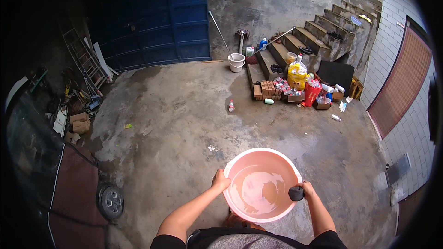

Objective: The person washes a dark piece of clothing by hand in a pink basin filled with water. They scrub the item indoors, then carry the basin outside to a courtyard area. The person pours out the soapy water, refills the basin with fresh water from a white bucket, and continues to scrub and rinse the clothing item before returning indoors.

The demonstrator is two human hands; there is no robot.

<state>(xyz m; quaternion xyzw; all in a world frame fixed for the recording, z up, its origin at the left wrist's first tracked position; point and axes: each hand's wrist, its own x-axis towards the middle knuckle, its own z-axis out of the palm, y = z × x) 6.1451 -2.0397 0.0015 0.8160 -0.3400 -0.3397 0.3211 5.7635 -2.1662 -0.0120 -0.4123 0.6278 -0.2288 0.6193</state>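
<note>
A pink plastic basin point(260, 160) hung in front of a person's waist in the yard where I stood, gripped at both sides, with what looked like a shallow pool of water point(254, 188) in its bottom. By all appearances the lifting was done and the basin clear of the ground; setting it down and letting go of it seemed to be what was left. How far the work had otherwise come, I could not tell.

The basin lay between the two sets of fingers, its bowl opening upward. Those of the left hand point(221, 181) were closed over the left rim, with no visible gap. Those of the right hand point(308, 189) were curled at the right rim, beside a dark, rounded bundle point(296, 193), perhaps a wadded cloth, which sat against the inner wall and hid part of the grip; whether they pinched the bundle too was unclear.

Beyond the basin stretched a stained concrete floor point(166, 157), where a red-labelled plastic bottle point(231, 106) stood or lay apart from the clutter. A white bucket point(236, 63) waited near the concrete steps point(291, 42), beside which a yellow bag point(296, 76) rose among bottles and boxes. At left, a wheel point(110, 201) rested near a reddish-brown cover point(76, 193).
</note>
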